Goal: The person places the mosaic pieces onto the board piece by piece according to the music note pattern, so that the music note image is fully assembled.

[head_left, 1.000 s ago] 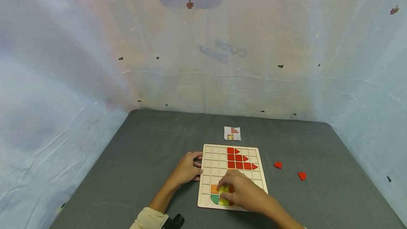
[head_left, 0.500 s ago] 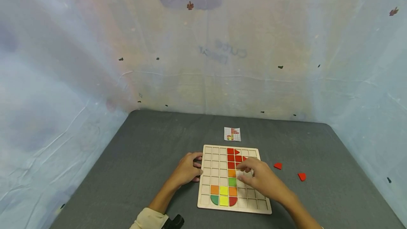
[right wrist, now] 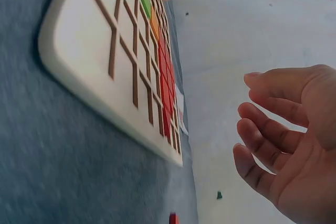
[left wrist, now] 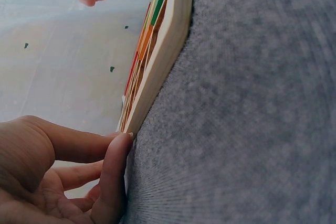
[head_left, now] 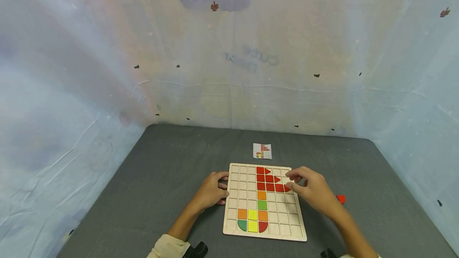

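Observation:
A square wooden grid board (head_left: pixel 283 218) lies on the dark table, with red, orange, yellow and green pieces set in its cells. Red squares (head_left: pixel 260 178) and triangles form arrow-like rows near its far side. My left hand (head_left: pixel 209 189) rests at the board's left edge; in the left wrist view its thumb and index fingertips touch that edge. Above the table just off the board's right edge hovers my right hand (head_left: pixel 315 190), fingers loosely bent, with nothing visible between them. A loose red piece (head_left: pixel 341 199) lies right of it, partly covered by the wrist.
Beyond the board lies a small printed card (head_left: pixel 262 151) with a coloured grid pattern. A pale sheet (head_left: pixel 229 102) rises behind the table's far edge. In the right wrist view, a red piece (right wrist: pixel 174 218) shows at the bottom border.
My right hand has moved from the board's near cells, across it, to beyond the right edge, uncovering the pieces there. It now hides one loose red piece. My left hand stays put.

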`<state>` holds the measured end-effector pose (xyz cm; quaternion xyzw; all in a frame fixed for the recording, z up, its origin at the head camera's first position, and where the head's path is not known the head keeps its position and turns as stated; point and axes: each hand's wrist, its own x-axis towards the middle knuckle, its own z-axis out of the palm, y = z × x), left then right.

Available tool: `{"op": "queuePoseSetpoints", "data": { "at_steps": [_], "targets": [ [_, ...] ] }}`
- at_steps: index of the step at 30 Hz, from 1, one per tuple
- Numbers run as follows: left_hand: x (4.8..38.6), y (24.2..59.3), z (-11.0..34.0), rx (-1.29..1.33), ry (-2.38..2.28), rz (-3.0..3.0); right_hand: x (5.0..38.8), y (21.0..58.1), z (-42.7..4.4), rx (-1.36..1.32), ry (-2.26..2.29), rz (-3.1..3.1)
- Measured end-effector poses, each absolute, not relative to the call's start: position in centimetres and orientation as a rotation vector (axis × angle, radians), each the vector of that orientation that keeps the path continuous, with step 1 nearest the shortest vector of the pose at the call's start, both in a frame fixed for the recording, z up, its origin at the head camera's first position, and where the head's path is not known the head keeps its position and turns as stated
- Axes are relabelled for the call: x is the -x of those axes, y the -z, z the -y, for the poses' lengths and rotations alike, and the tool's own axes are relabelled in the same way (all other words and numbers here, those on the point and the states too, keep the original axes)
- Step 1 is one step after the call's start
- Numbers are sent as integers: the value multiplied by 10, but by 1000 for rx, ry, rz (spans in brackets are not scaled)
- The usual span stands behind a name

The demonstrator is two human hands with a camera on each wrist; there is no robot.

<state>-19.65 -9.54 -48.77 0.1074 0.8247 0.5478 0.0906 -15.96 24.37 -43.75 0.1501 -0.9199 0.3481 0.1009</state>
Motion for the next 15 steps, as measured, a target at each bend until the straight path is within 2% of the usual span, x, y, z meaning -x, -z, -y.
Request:
{"op": "queuePoseSetpoints", "data": {
  "at_steps": [15],
  "targets": [
    [195, 485, 95, -313, -1615, -2457, 171, 449, -285, -271, -955, 2734]
  ]
}}
